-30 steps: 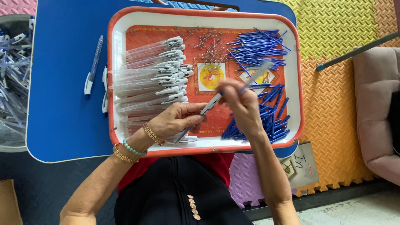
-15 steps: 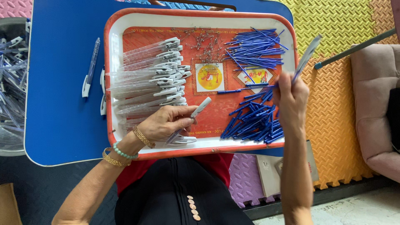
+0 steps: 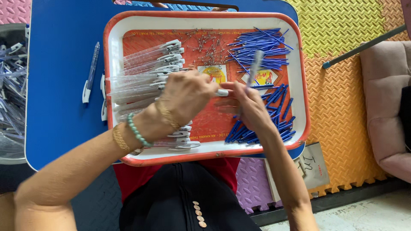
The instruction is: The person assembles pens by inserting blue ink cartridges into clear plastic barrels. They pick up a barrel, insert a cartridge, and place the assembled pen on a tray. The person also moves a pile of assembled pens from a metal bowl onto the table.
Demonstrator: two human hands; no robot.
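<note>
Hands first: left hand (image 3: 186,96) is curled over the middle of the tray (image 3: 299,77), fingers pinched on a clear pen barrel (image 3: 221,92) whose white tip pokes out toward the other hand. Right hand (image 3: 250,107) sits just beside it, fingertips almost touching that white tip, and it's gripping a second clear barrel (image 3: 255,64) that sticks up at a tilt over the refills. Going by size: blue desk (image 3: 55,102) carries the red-and-white tray, with a finished pen (image 3: 90,75) lying on the desk left of it. Inside the tray there's a stack of clear barrels (image 3: 145,64) with white clips on the left, a pile of blue refills (image 3: 257,45) top right, another blue pile (image 3: 274,115) lower right, and tiny springs (image 3: 205,45) scattered near the top middle.
</note>
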